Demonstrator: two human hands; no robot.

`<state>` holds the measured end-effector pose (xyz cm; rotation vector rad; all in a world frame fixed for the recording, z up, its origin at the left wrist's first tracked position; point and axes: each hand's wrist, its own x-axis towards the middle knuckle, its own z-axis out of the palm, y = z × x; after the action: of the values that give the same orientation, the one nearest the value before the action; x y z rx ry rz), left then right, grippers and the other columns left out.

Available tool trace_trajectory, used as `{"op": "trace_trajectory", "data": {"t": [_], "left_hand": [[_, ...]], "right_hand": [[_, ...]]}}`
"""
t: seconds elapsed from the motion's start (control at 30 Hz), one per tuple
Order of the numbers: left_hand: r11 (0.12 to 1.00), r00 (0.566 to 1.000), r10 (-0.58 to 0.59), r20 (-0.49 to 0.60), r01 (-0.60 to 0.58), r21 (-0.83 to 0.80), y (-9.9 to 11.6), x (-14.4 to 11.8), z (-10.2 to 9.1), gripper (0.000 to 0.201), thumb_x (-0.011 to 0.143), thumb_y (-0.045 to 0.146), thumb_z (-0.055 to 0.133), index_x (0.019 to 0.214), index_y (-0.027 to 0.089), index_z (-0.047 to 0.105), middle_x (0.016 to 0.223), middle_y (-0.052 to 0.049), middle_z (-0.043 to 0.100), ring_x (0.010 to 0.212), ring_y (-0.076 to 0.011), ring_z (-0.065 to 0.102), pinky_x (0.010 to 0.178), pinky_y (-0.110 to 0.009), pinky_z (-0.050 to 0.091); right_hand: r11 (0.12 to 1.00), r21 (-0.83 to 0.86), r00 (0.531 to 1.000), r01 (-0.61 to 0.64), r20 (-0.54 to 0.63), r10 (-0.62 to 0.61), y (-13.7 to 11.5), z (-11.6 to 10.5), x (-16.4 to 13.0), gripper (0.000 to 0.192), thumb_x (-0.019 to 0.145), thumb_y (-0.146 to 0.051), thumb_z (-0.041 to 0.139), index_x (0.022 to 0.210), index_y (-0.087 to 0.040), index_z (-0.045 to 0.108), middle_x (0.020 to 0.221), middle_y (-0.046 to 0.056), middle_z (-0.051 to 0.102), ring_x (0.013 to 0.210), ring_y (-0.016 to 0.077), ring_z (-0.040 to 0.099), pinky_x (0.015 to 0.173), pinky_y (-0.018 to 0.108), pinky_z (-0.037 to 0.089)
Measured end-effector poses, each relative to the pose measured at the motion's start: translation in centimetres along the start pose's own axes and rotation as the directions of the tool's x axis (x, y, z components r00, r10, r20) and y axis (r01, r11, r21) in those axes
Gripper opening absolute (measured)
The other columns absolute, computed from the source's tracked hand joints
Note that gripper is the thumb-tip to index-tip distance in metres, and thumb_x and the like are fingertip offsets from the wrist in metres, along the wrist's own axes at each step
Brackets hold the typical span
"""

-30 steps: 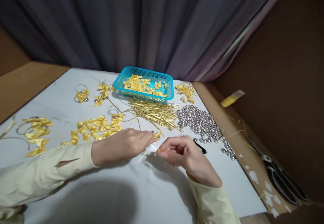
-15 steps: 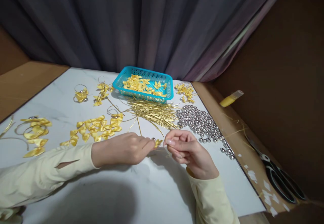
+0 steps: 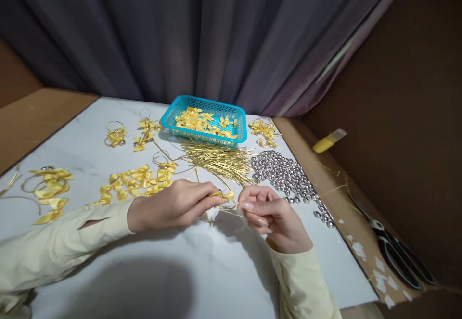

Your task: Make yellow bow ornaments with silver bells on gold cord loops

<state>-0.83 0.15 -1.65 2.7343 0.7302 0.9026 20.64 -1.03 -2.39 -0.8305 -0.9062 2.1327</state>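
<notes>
Between thumb and fingers my left hand [image 3: 184, 202] pinches a yellow ribbon bow [image 3: 228, 195] that has a small silver bead on it. A thin gold tie [image 3: 231, 207] loops out from the bow toward my right hand [image 3: 265, 213], whose thumb and forefinger are pressed together on its end. The fingers partly cover both bow and tie. Just beyond my hands lies a bundle of gold ties [image 3: 220, 160]. Silver beads [image 3: 285, 172] are spread past my right hand, and loose yellow bows [image 3: 135, 182] lie beyond my left forearm.
A blue basket [image 3: 241, 122] holding yellow bows stands at the back. Bows with looped ties [image 3: 52, 184] lie at the left. Black-handled scissors [image 3: 399, 251], paper scraps [image 3: 380, 280] and a yellow tube [image 3: 329, 141] are at the right. A dark curtain [image 3: 202, 35] hangs behind.
My left hand has turned and straightened its fingers along the bow, which has shifted slightly right and up. More of the looped tie shows between my hands. The right hand has barely moved.
</notes>
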Motion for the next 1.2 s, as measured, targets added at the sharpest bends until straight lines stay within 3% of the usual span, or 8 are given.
{"op": "trace_trajectory", "data": {"t": [0.17,0.37,0.6,0.77,0.93,1.2], "left_hand": [[0.999,0.998,0.002,0.068,-0.004,0.034,-0.2,0.0,0.1,0.048,0.101,0.031,0.024,0.070,0.014,0.056,0.053,0.002,0.055,0.042,-0.0085,0.049,0.044,-0.020,0.038],[0.996,0.983,0.012,0.181,-0.028,0.084,-0.3,-0.3,0.8,0.049,0.101,0.030,0.018,0.076,0.015,0.057,0.056,0.000,0.058,0.045,-0.0111,0.052,0.045,-0.024,0.039],[0.957,0.949,0.187,0.255,-0.234,0.171,0.0,-0.7,0.9,0.047,0.101,0.019,0.019,0.067,0.016,0.051,0.054,0.001,0.053,0.043,-0.0115,0.045,0.042,-0.028,0.030],[0.969,0.969,0.156,0.192,-0.188,0.159,0.3,-0.5,0.7,0.046,0.101,0.021,0.018,0.072,0.016,0.054,0.054,0.001,0.057,0.043,-0.0110,0.050,0.043,-0.025,0.035],[0.995,0.992,0.096,0.086,-0.096,-0.001,0.6,-0.4,0.1,0.038,0.101,0.024,0.025,0.081,0.015,0.056,0.061,0.000,0.064,0.047,-0.0098,0.056,0.048,-0.022,0.044],[0.992,0.995,-0.051,-0.081,0.041,-0.120,0.8,0.1,-0.4,0.037,0.099,0.028,0.036,0.070,0.015,0.054,0.044,0.007,0.047,0.036,-0.0056,0.043,0.039,-0.016,0.033]], "right_hand": [[0.998,0.009,0.998,0.060,-0.005,-0.060,-0.2,0.4,-0.4,0.008,0.068,-0.019,0.070,0.065,-0.013,0.067,0.039,-0.007,0.041,0.032,0.0007,0.020,0.031,0.014,0.014],[0.985,-0.155,0.997,0.080,0.033,-0.076,0.2,1.3,-0.6,0.012,0.069,-0.025,0.071,0.067,-0.013,0.068,0.040,-0.007,0.040,0.034,0.0021,0.025,0.035,0.018,0.017],[0.994,-0.085,0.995,0.064,-0.072,-0.070,0.1,1.2,-0.1,0.011,0.074,-0.024,0.070,0.072,-0.014,0.067,0.039,-0.010,0.033,0.036,0.0012,0.016,0.034,0.015,0.011],[0.997,-0.056,0.993,0.052,-0.107,-0.058,0.0,0.7,0.0,0.012,0.072,-0.025,0.070,0.072,-0.013,0.068,0.040,-0.011,0.030,0.036,0.0003,0.010,0.033,0.014,0.009],[0.998,-0.036,0.993,0.057,-0.097,-0.060,-0.2,0.4,-0.2,0.010,0.070,-0.022,0.069,0.070,-0.013,0.068,0.037,-0.011,0.029,0.034,0.0003,0.011,0.032,0.014,0.010],[0.992,-0.050,0.992,0.118,-0.040,-0.120,0.0,0.6,-1.1,0.009,0.069,-0.022,0.071,0.067,-0.014,0.068,0.039,-0.008,0.038,0.032,0.0009,0.020,0.031,0.014,0.015]]}}
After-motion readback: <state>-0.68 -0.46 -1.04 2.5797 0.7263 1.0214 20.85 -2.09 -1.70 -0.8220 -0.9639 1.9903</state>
